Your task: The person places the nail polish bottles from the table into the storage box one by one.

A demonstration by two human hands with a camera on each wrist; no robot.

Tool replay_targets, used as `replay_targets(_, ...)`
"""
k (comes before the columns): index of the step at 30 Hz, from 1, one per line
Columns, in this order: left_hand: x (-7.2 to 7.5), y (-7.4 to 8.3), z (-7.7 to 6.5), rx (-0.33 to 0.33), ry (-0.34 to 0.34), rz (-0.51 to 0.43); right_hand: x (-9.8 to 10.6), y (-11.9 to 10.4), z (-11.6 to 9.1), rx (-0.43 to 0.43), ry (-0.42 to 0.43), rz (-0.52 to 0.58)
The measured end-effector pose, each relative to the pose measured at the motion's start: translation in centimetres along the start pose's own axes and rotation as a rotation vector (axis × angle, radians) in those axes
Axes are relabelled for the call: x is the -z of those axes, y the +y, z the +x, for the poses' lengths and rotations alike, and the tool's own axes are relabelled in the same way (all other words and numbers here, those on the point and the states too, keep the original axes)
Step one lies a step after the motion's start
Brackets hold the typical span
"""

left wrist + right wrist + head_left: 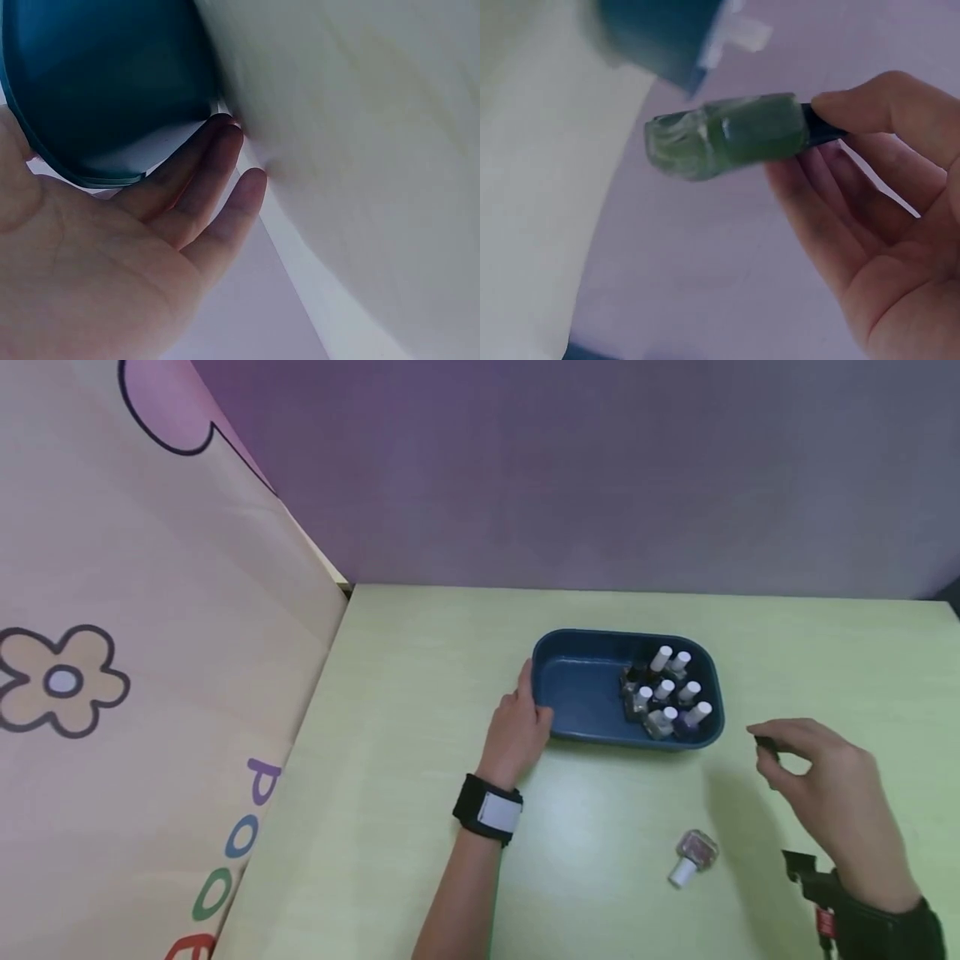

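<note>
My left hand [516,731] touches the left end of a dark blue tray [585,737], index finger along its side and thumb at the near corner. In the left wrist view, the other fingers [225,202] reach fairly straight beside the tray's outer wall. To the tray's right, my right hand [832,785] is raised and pinches a nail polish bottle [727,135] by its black cap [821,126]. That bottle looks green; the head view mostly hides it. Several white-capped nail polish bottles [660,722] stand or lean in the tray's right half.
A pinkish nail polish bottle [697,847] with a white cap lies on the pale green table [420,693], in front of the tray. A purple panel [570,477] rises behind the table, and a printed sheet [150,568] borders its left side.
</note>
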State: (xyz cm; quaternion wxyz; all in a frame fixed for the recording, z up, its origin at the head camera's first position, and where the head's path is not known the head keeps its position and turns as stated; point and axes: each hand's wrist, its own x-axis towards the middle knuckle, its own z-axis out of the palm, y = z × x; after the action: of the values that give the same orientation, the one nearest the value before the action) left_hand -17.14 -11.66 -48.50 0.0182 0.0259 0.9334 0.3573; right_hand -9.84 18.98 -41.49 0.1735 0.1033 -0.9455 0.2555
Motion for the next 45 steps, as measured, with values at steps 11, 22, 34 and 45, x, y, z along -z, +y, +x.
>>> replay_targets(11, -0.1, -0.1, -0.1, -0.002, 0.002, -0.018, -0.9, -3.3, 3.1, 0.019, 0.064, 0.166)
replay_targets(22, -0.3, -0.2, 0.0, 0.012, -0.006, -0.018, -3.9, -3.4, 4.0, -0.009, 0.003, 0.256)
replay_targets(34, -0.3, -0.3, 0.0, 0.009, -0.006, -0.006, -6.2, -3.3, 4.5, 0.069, -0.042, 0.192)
replay_targets(45, -0.1, -0.2, -0.1, 0.002, 0.001, -0.013, -7.4, -2.9, 4.5, 0.084, -0.093, 0.157)
